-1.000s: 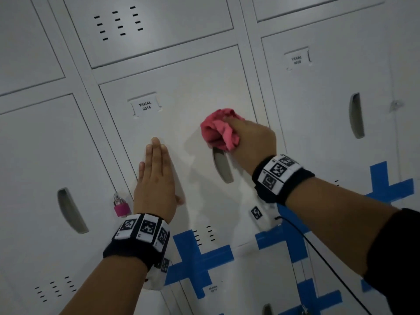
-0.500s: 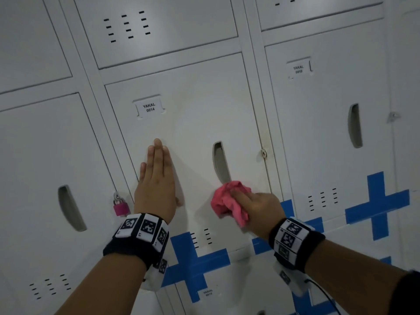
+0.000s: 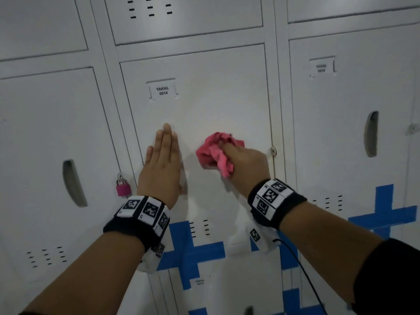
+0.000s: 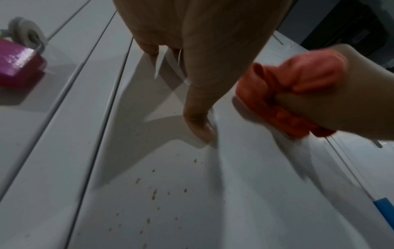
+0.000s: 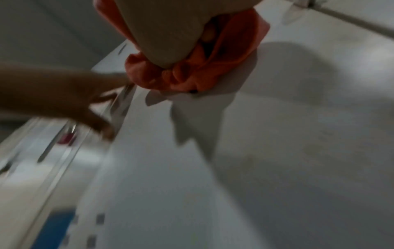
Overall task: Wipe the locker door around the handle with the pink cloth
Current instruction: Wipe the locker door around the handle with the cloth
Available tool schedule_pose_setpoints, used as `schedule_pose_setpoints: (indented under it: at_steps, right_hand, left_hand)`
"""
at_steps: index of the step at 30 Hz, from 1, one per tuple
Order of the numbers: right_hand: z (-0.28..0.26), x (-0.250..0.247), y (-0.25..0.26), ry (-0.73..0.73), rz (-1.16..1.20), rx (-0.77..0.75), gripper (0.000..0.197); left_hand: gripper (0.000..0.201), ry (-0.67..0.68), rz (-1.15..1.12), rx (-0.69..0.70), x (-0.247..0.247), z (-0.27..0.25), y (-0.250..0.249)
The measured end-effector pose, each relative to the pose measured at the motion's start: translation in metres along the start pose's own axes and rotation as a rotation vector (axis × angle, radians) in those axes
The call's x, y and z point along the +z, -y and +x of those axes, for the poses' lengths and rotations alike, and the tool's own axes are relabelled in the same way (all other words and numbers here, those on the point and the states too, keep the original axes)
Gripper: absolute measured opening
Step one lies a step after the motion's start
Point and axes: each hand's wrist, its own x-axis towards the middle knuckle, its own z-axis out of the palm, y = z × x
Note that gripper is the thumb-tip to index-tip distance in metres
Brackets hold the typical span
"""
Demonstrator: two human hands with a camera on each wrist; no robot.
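Note:
The white locker door [image 3: 204, 103] labelled YAKAL 0014 fills the middle of the head view. My right hand [image 3: 241, 160] grips the bunched pink cloth [image 3: 213, 153] and presses it on the door where the handle slot lies; cloth and hand hide the slot. The cloth [image 4: 298, 94] shows blurred in the left wrist view, and the cloth [image 5: 192, 70] sits under my fist in the right wrist view. My left hand [image 3: 162, 160] lies flat on the door's left part, fingers straight and together, thumb [image 4: 198, 121] touching the metal.
A pink padlock [image 3: 123, 187] hangs on the hasp of the left neighbouring locker, close to my left wrist. Blue tape crosses [image 3: 188, 251] mark the lower doors. The right locker has its own handle slot [image 3: 371, 135]. A black cable [image 3: 304, 271] hangs from my right wristband.
My right hand has swept the cloth from above the handle down below it and back up onto the handle. The left hand has stayed flat in place.

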Motion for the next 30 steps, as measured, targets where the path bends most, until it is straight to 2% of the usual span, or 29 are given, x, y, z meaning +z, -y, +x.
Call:
schedule_pose_setpoints:
  at_steps: [4,6,8,10,12,14,16,19,20,24,30]
  right_hand:
    - [-0.046,-0.004,-0.012,0.234,-0.051,-0.181,0.029]
    - [-0.054,-0.011,-0.018,0.269,-0.089,-0.234,0.031]
    - [-0.047,-0.022,-0.019,0.204,-0.111,-0.281,0.033]
    - [-0.026,-0.035,-0.018,0.094,-0.151,-0.314,0.037]
    - [-0.001,-0.044,-0.018,0.065,-0.245,-0.277,0.039]
    - [0.018,-0.049,-0.009,0.27,-0.413,-0.192,0.035]
    - [0.028,-0.051,0.004,0.414,-0.564,-0.159,0.022]
    - [0.038,-0.064,0.035,0.531,-0.569,-0.301,0.041]
    - [0.038,-0.069,0.043,0.615,-0.611,-0.331,0.037]
    - [0.038,-0.073,0.047,0.764,-0.778,-0.257,0.032]
    - [0.051,-0.061,0.061,0.845,-0.827,-0.343,0.027]
  left_hand:
    - [0.131,0.055,-0.006,-0.011,-0.001,-0.002,0.0]
    - [0.133,0.052,-0.011,-0.01,-0.002,-0.002,-0.001]
    - [0.129,0.051,-0.021,-0.011,-0.002,-0.002,-0.002]
    - [0.116,0.028,-0.04,-0.009,-0.001,-0.002,-0.002]
    - [0.107,-0.007,-0.048,-0.005,0.001,-0.001,0.0]
    - [0.113,0.003,-0.054,-0.001,0.001,-0.001,0.001]
    - [0.112,0.017,-0.069,0.002,-0.001,-0.001,0.001]
    - [0.097,-0.001,-0.101,0.007,-0.005,-0.002,0.0]
    - [0.095,-0.007,-0.112,0.008,-0.005,-0.002,0.0]
    - [0.094,-0.019,-0.128,0.01,-0.003,-0.002,0.0]
    - [0.088,-0.03,-0.143,0.014,-0.006,-0.003,0.0]
